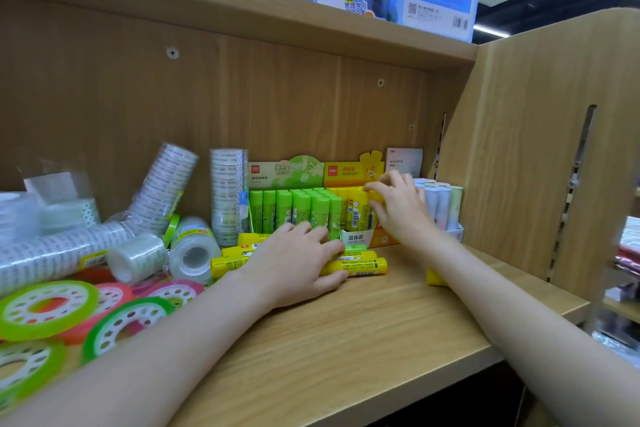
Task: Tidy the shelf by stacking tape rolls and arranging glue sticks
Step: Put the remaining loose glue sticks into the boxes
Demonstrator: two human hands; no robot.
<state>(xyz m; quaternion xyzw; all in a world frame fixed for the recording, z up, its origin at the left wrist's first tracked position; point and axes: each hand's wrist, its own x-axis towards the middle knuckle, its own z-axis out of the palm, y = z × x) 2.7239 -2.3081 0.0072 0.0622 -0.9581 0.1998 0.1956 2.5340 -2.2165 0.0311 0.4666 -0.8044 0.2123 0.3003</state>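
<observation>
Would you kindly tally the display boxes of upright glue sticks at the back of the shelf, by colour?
Green box: 1
Yellow box: 1
Pale pastel box: 1
Total: 3

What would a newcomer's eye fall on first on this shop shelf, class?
Probably the bright green glue sticks standing in a display box at the back, with yellow glue sticks lying loose in front under the left hand. Next, the right hand reaching into the yellow box, and the green and pink tape rolls at the near left.
</observation>
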